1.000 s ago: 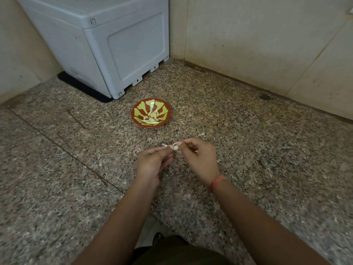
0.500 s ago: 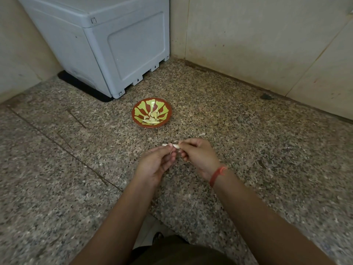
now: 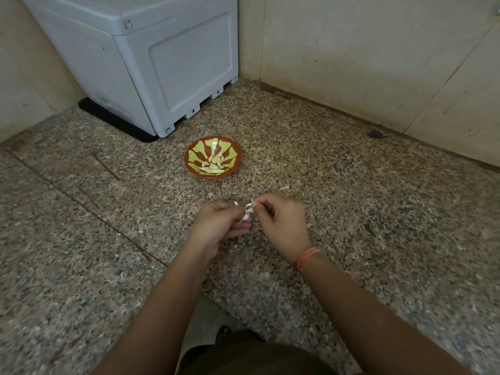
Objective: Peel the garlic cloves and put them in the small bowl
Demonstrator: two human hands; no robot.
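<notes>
**A:** Nearest us, what are the hands doing?

**B:** Both are busy, close together above the speckled grey-brown granite counter (image 3: 378,212). The left hand (image 3: 216,226) is curled round a small pale, pink-tinged garlic clove (image 3: 246,217), pinching it at the fingertips. The right hand (image 3: 281,223), with an orange thread band (image 3: 307,257) on its wrist, pinches a strip of white papery skin (image 3: 249,206) that rises from the clove's top.

**A:** So mid-peel. How should it go?

**B:** I'd keep the left grip firm but low on the clove, so the skin has room to come away. I'd draw the strip along the clove's length rather than snap it off short. Turning the clove between pulls should expose whatever clings.

**A:** And then?

**B:** Beyond the hands, well apart from them, sits the small round red bowl with a yellow-green petal pattern (image 3: 186,158). It already holds several peeled cloves (image 3: 215,165), and this one belongs there too.

**A:** Anything you can't make out?

**B:** How much skin remains on the clove, because the left fingers hide most of it. I see no stock of unpeeled cloves, only a white skin scrap (image 3: 284,188) just past the right hand. Farther back, the grey plastic box (image 3: 176,63) is cut off at the top edge.
</notes>
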